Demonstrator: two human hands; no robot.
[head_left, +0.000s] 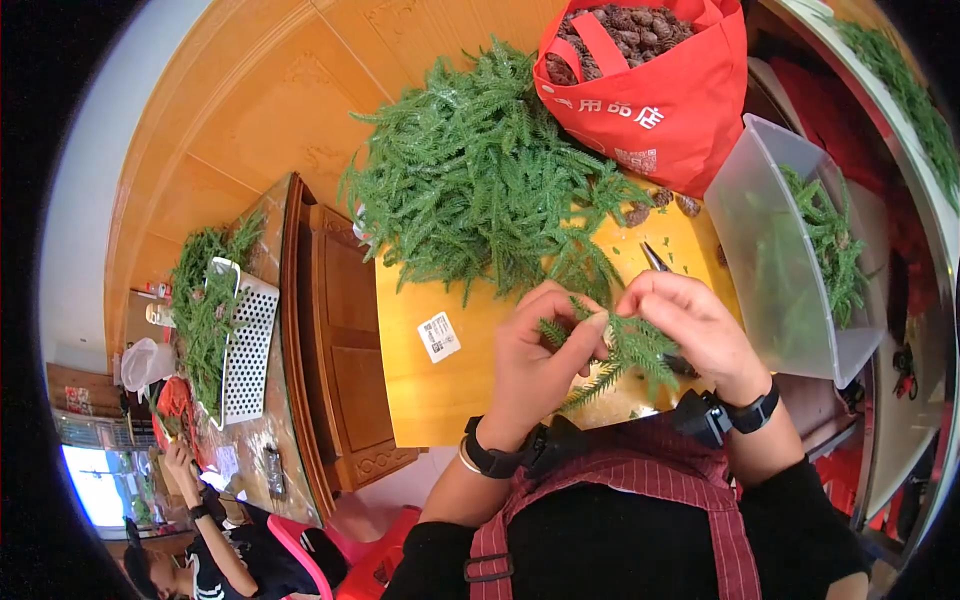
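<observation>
Both hands pinching sprig, stem hidden

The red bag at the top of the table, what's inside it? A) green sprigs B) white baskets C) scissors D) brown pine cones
D: the open red bag is filled to the top with brown pine cones, while the green sprigs lie piled beside it on the table.

Both forearms rose from below; left hand and right hand met, fingers pinched together.
</observation>
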